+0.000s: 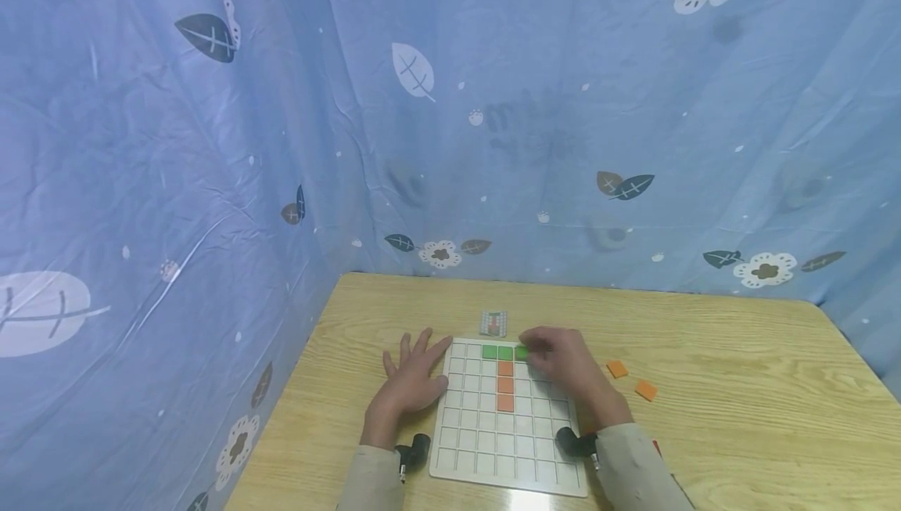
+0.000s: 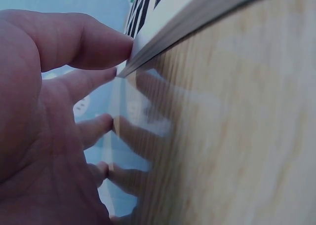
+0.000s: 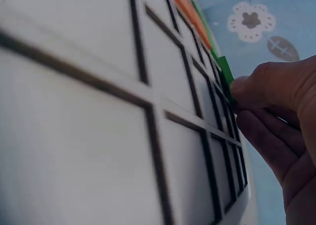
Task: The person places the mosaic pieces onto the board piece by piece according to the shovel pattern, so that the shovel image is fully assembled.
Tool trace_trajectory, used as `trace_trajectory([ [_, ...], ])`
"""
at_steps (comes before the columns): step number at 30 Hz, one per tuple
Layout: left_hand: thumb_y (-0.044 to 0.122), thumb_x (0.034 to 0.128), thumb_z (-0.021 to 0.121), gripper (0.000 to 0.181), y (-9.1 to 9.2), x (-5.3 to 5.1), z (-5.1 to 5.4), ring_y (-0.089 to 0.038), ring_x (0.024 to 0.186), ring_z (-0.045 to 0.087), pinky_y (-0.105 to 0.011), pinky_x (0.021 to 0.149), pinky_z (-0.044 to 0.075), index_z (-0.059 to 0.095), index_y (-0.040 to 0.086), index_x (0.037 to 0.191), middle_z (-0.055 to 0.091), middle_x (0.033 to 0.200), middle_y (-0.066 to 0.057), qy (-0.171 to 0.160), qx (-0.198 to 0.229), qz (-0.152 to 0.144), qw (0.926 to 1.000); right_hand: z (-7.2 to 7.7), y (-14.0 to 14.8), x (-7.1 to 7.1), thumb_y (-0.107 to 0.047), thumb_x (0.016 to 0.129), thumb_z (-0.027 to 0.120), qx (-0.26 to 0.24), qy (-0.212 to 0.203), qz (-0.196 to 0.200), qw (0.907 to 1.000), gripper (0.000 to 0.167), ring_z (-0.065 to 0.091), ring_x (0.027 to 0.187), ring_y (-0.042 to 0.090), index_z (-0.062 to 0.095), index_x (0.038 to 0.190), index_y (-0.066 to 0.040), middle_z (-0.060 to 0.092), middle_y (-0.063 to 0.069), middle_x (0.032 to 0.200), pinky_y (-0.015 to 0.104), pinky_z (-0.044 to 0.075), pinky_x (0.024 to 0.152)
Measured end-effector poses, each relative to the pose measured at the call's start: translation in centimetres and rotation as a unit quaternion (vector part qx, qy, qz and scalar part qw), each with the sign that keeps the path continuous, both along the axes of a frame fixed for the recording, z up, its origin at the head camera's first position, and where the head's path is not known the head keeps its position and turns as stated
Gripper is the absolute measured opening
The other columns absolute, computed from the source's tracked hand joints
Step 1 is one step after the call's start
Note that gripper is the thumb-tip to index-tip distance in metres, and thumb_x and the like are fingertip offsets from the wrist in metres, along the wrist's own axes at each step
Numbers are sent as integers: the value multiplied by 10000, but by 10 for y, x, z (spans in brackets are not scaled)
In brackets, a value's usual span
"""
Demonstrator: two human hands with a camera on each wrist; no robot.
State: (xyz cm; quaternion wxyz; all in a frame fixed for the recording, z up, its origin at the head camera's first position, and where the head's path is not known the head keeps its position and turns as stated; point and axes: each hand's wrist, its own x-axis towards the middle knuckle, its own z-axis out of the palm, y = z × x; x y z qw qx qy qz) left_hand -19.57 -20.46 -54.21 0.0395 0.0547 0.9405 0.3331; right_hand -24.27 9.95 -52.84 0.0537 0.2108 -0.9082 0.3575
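Note:
A white grid board lies on the wooden table. Two green square tiles sit side by side in its far row, and a column of three orange tiles runs toward the near side. My right hand pinches another green tile between thumb and fingers at that far row, right of the two. In the right wrist view this tile stands tilted against the grid. My left hand rests at the board's left edge with fingers spread, its thumb touching the rim.
Beyond the board's far edge lies a small patterned card. Two loose orange tiles are on the table to the right. A bit of red shows beside the right sleeve. Blue leaf-print curtain hangs behind and left of the table.

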Motion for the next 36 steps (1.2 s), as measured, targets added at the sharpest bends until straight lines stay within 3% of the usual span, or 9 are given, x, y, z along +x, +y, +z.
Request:
trace_trajectory([
  [8, 188, 892, 611, 761, 2, 6, 19, -568, 1674, 25, -872, 1229, -96, 517, 194, 1647, 254, 1807, -204, -234, -157, -52, 9996, 3, -6, 2, 14, 897, 792, 229, 26, -31, 9997, 327, 782, 1137, 295, 823, 1210, -75, 832, 61, 1177, 520, 630, 1012],
  [18, 182, 894, 607, 761, 2, 6, 20, -562, 1677, 16, -865, 1233, -100, 513, 192, 1650, 251, 1808, -202, -258, -105, -57, 9996, 2, -5, 4, -17, 909, 807, 358, 58, -61, 9993, 317, 777, 1170, 304, 824, 1220, -80, 829, 59, 1204, 527, 618, 1038],
  [25, 174, 895, 612, 758, 2, 7, 20, -562, 1677, 12, -864, 1232, -102, 517, 187, 1647, 250, 1808, -206, -248, -50, -56, 9997, 3, -3, 6, -56, 917, 822, 349, -159, -156, 9991, 331, 764, 1201, 317, 820, 1246, -98, 823, 60, 1235, 542, 608, 1058],
  [36, 184, 894, 604, 759, 2, 6, 20, -574, 1672, 17, -867, 1231, -104, 516, 190, 1648, 254, 1805, -211, -249, -110, -84, 9996, 17, 16, 30, -146, 960, 826, -450, -777, -114, 9959, 340, 787, 1148, 266, 802, 1297, -117, 815, 41, 1259, 520, 643, 1007],
])
